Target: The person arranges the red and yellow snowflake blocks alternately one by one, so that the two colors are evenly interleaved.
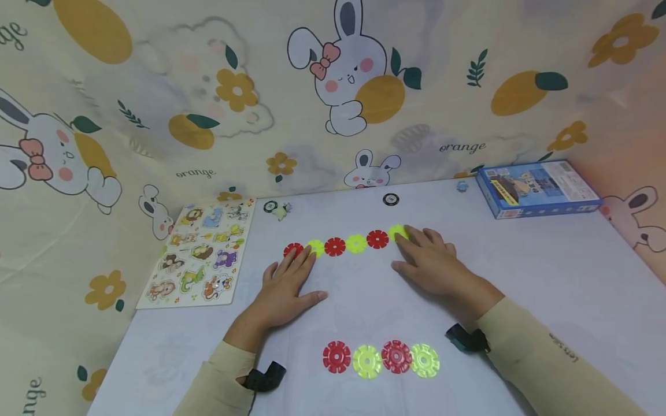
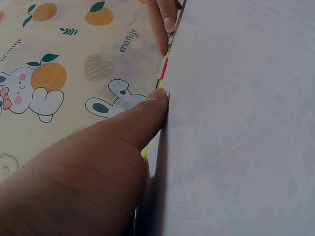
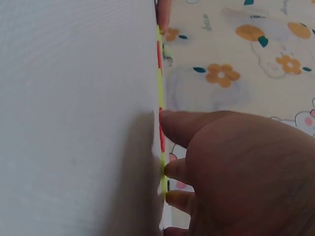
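A far row of flat notched discs, alternating red and yellow-green, lies across the table. My left hand (image 1: 283,297) rests at its left end, fingertips on the red disc (image 1: 293,250) and the yellow-green disc (image 1: 315,248) beside it. At the other end my right hand (image 1: 434,263) has its fingertips on the last yellow-green disc (image 1: 398,232). Between the hands lie a red disc (image 1: 335,247), a yellow-green disc (image 1: 356,243) and another red disc (image 1: 377,239). Both hands have extended fingers. Closer to me is a second row, with a red disc (image 1: 336,356) at its left end and a yellow-green disc (image 1: 425,361) at its right.
An animal picture board (image 1: 200,254) lies at the left. A blue box (image 1: 538,189) sits at the back right. Along the back are a black round chip (image 1: 391,199), another black chip (image 1: 270,206), a small greenish figure (image 1: 281,212) and a small blue piece (image 1: 462,186).
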### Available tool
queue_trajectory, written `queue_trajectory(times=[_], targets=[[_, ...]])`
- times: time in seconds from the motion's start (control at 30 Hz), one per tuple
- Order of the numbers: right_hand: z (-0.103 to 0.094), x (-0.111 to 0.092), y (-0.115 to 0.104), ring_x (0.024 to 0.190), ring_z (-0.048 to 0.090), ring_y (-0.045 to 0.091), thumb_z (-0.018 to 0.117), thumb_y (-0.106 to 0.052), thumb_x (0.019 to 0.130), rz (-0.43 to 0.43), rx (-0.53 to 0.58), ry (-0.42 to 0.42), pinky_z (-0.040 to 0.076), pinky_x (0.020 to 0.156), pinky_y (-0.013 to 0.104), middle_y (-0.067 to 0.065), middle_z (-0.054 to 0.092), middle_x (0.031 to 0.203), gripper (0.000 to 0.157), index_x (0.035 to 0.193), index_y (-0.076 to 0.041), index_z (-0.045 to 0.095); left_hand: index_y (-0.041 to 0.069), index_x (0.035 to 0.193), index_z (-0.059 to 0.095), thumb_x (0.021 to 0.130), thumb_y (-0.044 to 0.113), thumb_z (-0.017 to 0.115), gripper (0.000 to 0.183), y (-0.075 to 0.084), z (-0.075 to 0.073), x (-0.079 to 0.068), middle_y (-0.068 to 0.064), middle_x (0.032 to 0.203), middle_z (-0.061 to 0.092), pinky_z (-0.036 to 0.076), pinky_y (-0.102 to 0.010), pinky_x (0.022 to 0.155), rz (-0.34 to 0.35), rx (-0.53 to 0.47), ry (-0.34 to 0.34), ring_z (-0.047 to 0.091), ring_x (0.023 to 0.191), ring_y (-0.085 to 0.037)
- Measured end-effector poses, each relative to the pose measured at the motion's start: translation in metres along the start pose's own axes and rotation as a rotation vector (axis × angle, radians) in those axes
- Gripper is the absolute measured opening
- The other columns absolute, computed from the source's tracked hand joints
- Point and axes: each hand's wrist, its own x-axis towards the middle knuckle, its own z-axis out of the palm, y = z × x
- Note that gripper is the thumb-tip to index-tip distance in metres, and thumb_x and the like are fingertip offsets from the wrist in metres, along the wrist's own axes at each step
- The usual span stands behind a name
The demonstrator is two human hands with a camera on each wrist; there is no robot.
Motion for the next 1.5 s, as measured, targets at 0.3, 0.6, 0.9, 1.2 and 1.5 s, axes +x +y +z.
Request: queue_trajectory(times=[0.3, 0.6, 0.9, 1.2, 1.5], targets=[[0.001, 0.000, -0.001, 0.137, 0.012, 0.043, 0.059, -0.056, 0.087, -0.003, 0.001, 0.002, 0.022, 0.096, 0.066, 0.014, 0.020, 0.155, 0.076, 0.149, -0.018, 0.037, 0.024, 0.154, 0.022, 0.083, 0.074, 0.045, 0.090, -0.001, 0.001, 0.000, 0.007, 0.159, 0.009, 0.003, -0.060, 0.107, -0.006, -0.006, -0.005, 0.000, 0.144, -0.024], [0.004, 0.002, 0.002, 0.137, 0.012, 0.042, 0.059, -0.061, 0.085, -0.003, -0.006, 0.022, 0.021, 0.097, 0.066, 0.013, 0.019, 0.155, 0.079, 0.149, -0.019, 0.037, 0.026, 0.154, 0.021, 0.082, 0.075, 0.044, 0.090, -0.002, 0.002, 0.000, 0.008, 0.159, 0.008, 0.003, -0.059, 0.108, -0.019, -0.003, -0.009, 0.000, 0.144, -0.022], [0.005, 0.000, 0.001, 0.137, 0.012, 0.043, 0.057, -0.065, 0.084, -0.012, -0.024, -0.001, 0.023, 0.096, 0.066, 0.014, 0.019, 0.154, 0.082, 0.150, -0.021, 0.035, 0.025, 0.154, 0.021, 0.082, 0.075, 0.045, 0.090, -0.002, 0.003, -0.001, 0.008, 0.159, 0.009, 0.004, -0.060, 0.108, -0.015, -0.008, -0.005, 0.001, 0.144, -0.023], [0.005, -0.002, 0.001, 0.136, 0.015, 0.042, 0.057, -0.062, 0.085, -0.009, 0.011, 0.036, 0.024, 0.095, 0.066, 0.013, 0.021, 0.153, 0.077, 0.149, -0.025, 0.036, 0.024, 0.153, 0.022, 0.083, 0.073, 0.046, 0.089, 0.000, 0.002, -0.001, 0.006, 0.159, 0.011, 0.004, -0.060, 0.108, -0.006, -0.010, 0.007, 0.003, 0.144, -0.024], [-0.011, -0.021, -0.028, 0.127, 0.041, 0.025, 0.059, -0.052, 0.090, -0.104, 0.532, 0.063, 0.040, 0.096, 0.054, 0.001, 0.039, 0.144, 0.061, 0.145, -0.032, 0.039, 0.024, 0.153, 0.022, 0.083, 0.074, 0.046, 0.090, -0.001, 0.000, -0.001, 0.006, 0.159, 0.010, 0.005, -0.060, 0.107, 0.001, -0.004, 0.011, 0.002, 0.144, -0.024]])
